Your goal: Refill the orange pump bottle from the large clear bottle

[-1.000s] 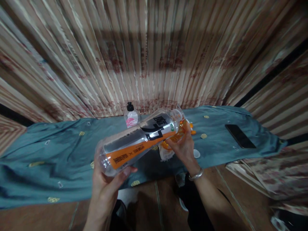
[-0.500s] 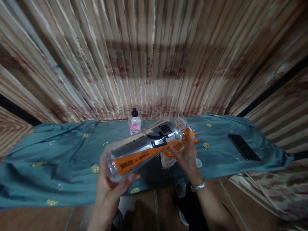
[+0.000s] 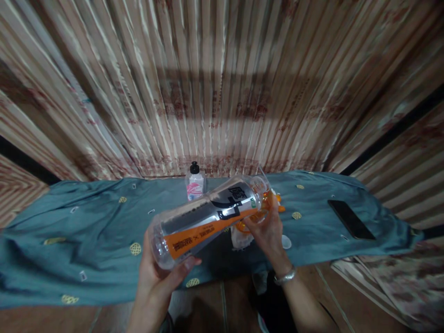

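My left hand (image 3: 154, 275) is wrapped around the base of a large clear plastic bottle (image 3: 208, 217) with an orange and black label. The bottle lies tilted in the air, its open neck higher and pointing right. Close under that neck, my right hand (image 3: 268, 231) is closed around an orange see-through plastic thing (image 3: 258, 216), whose kind I cannot make out behind the bottle and fingers. A thin clear strip stands up by the bottle's mouth. Below, a whitish translucent object (image 3: 241, 239) sits on the cloth, partly hidden by the right hand.
A small squeeze bottle (image 3: 195, 185) with a black cap and pink label stands at the back of the teal cloth (image 3: 100, 231). A round white cap (image 3: 286, 242) lies right of my hand. Farther right is a black phone (image 3: 350, 219). Striped curtains (image 3: 222, 92) surround the table.
The whole scene sits slightly lower in view as the head tilts up a little. Both hands keep their hold, and the bottle stays at nearly the same tilt.
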`<act>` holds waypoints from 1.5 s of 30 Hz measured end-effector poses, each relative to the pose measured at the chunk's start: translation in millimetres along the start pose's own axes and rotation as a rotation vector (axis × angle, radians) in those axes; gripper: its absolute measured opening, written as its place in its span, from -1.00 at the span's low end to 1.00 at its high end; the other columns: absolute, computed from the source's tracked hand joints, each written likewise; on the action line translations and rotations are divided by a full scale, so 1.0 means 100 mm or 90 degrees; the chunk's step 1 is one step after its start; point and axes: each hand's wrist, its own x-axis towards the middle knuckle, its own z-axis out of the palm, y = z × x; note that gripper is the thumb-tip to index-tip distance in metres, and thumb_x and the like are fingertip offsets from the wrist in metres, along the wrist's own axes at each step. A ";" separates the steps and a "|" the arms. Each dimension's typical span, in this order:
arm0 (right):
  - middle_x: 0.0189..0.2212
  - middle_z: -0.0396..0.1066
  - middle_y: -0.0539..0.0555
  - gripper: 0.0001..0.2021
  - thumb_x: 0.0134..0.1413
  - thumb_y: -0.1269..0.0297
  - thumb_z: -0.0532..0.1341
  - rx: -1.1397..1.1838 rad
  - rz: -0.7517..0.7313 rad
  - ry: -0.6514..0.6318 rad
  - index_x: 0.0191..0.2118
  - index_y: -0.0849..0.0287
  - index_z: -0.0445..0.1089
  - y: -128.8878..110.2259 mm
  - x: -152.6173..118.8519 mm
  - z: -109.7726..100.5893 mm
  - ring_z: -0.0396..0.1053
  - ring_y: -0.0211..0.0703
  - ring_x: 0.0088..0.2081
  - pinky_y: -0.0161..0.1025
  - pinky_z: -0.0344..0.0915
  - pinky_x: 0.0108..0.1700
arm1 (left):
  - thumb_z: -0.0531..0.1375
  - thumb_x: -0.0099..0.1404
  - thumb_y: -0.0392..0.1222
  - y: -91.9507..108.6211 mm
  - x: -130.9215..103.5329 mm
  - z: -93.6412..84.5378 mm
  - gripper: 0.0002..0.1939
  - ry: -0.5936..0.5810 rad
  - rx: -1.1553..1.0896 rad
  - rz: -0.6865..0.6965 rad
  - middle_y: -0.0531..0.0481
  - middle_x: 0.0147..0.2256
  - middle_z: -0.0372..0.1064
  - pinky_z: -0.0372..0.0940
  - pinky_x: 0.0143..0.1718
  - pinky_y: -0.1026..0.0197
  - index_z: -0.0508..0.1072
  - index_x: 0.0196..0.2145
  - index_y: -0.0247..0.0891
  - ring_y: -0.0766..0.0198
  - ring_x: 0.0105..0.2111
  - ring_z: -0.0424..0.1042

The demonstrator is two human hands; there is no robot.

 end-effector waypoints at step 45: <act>0.44 0.47 0.49 0.14 0.06 -0.20 0.50 0.005 -0.004 0.001 0.61 0.20 0.09 0.01 0.04 0.03 0.53 0.48 0.39 0.36 0.57 0.33 | 0.75 -0.05 -0.04 -0.03 0.06 -0.06 -0.06 -0.043 0.014 0.013 -0.23 0.15 0.63 0.63 -0.36 0.10 0.56 0.25 -0.18 -0.12 -0.06 0.67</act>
